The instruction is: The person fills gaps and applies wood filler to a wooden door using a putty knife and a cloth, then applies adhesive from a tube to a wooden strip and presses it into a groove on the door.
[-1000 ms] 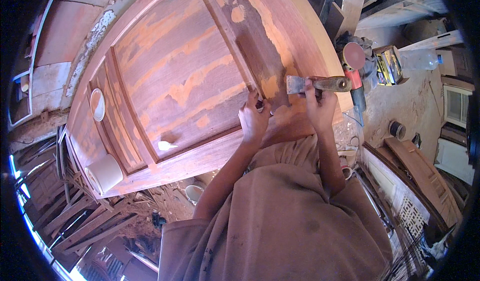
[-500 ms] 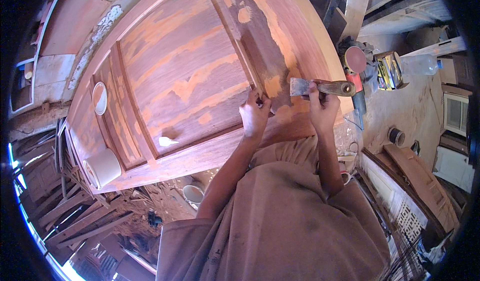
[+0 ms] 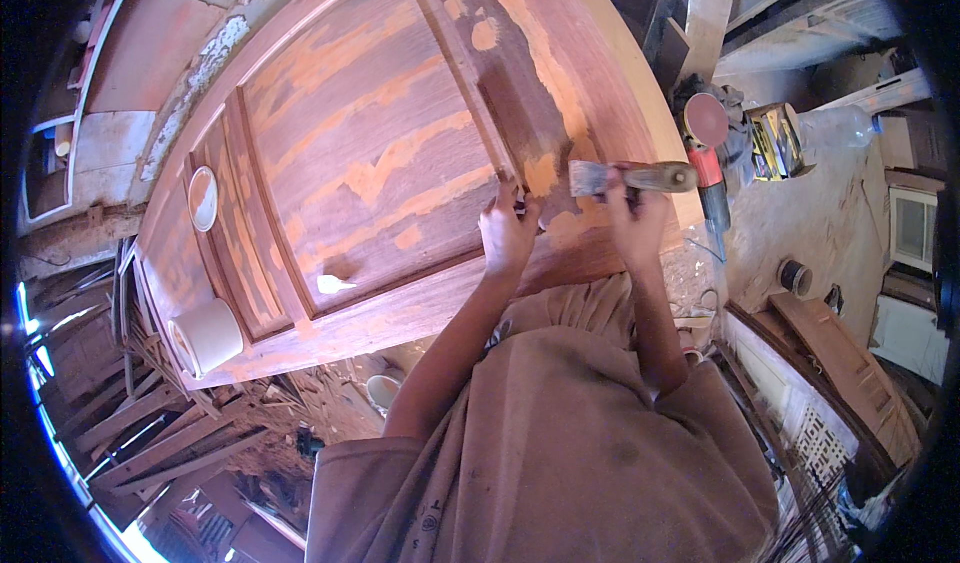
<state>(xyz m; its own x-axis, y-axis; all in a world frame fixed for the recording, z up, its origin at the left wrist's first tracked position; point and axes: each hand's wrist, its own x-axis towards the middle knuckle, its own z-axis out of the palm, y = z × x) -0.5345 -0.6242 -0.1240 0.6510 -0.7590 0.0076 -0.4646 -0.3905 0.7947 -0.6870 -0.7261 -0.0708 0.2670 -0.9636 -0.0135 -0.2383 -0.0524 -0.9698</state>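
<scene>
The right hand point(image 3: 638, 223) grips a scraper point(image 3: 657, 176), blade pointing left, long axis running toward the panelled door point(image 3: 380, 128)'s right edge. The left hand point(image 3: 508, 233) curls; its contents I can't tell.

A panelled wooden door point(image 3: 385, 91), streaked with orange patches point(image 3: 372, 175), carries everything. On it rest a white tub point(image 3: 214, 331), a round lid point(image 3: 203, 199) and a small white pointed piece point(image 3: 333, 284).

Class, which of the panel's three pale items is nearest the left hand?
The small, pointed white item; the round lid and tub lie farther from the left hand.
</scene>
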